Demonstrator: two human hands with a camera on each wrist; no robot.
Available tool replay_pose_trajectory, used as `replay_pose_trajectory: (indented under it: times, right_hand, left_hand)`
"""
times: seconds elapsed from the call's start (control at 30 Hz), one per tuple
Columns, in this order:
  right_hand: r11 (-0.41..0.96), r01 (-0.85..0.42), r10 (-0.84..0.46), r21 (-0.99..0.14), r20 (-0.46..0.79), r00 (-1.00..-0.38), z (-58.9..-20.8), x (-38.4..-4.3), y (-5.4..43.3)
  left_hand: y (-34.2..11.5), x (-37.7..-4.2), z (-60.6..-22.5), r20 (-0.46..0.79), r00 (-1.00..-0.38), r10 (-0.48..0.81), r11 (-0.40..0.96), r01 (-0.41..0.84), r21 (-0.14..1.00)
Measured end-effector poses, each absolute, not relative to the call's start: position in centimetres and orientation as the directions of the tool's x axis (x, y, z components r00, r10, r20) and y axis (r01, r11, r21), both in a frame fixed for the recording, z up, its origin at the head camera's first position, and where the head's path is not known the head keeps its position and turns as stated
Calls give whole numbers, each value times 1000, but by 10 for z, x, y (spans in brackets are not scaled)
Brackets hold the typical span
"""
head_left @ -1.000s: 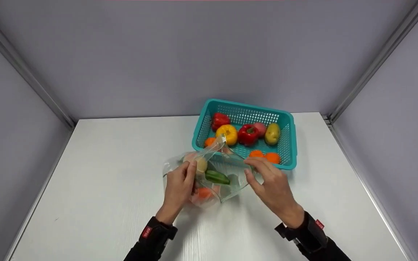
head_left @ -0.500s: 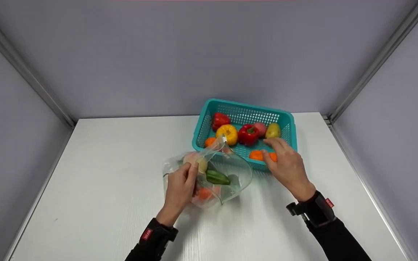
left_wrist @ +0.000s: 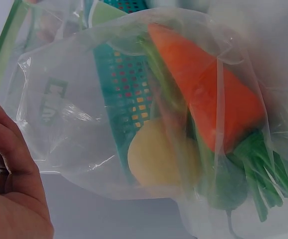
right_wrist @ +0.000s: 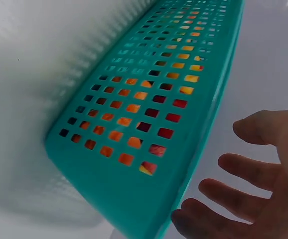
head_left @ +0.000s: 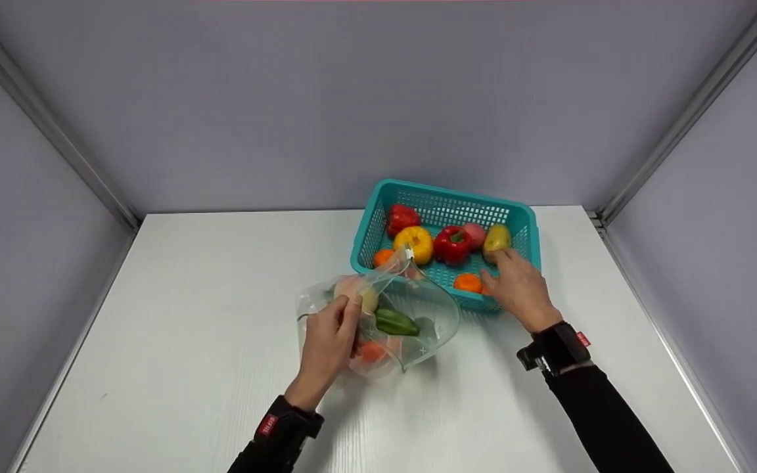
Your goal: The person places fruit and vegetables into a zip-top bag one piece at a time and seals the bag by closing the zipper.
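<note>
My left hand (head_left: pixel 329 338) pinches the edge of a clear zip bag (head_left: pixel 441 318), whose mouth gapes toward the right. Inside it lie a cucumber (head_left: pixel 396 322), a carrot (left_wrist: pixel 209 89) with green leaves and a pale yellow round item (left_wrist: pixel 156 157), seen through the plastic. My right hand (head_left: pixel 520 289) is over the front right of the teal basket (head_left: pixel 454 190). Its fingers are spread and slightly bent, with the fingertips at the lower end of a yellow-green oval item (head_left: pixel 497 238). In the right wrist view the fingers stand apart above the rim, holding nothing.
The basket also holds a yellow bell pepper (head_left: pixel 414 244), red bell peppers (head_left: pixel 452 245), a pinkish round item (head_left: pixel 475 235) and orange pieces (head_left: pixel 468 283). The bag overlaps its front left corner. Grey panels (head_left: pixel 352 105) enclose the white table (head_left: pixel 221 295).
My right hand has let go of the bag's edge and moved right and up, over the basket to the yellow-green item. My left hand and the bag have stayed nearly still.
</note>
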State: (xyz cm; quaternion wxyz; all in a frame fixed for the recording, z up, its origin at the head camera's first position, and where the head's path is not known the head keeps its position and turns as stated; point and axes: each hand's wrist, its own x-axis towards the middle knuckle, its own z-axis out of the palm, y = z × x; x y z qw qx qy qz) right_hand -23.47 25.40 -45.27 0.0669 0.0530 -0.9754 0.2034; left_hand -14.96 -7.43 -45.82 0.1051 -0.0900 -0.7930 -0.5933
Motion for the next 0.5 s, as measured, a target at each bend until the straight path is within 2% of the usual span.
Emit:
replay_pose_trajectory:
  times: [0.23,0.5]
  right_hand:
    - [928,-41,-59,-371,-39,-997,-457,-249,257]
    - [930,4,-45,-368,-123,-991,-463,-257,263]
  left_hand:
    - [-75,-150,-459,275,-961,18,273,270,924]
    - [-76,-149,-459,272,-962,13,270,265,925]
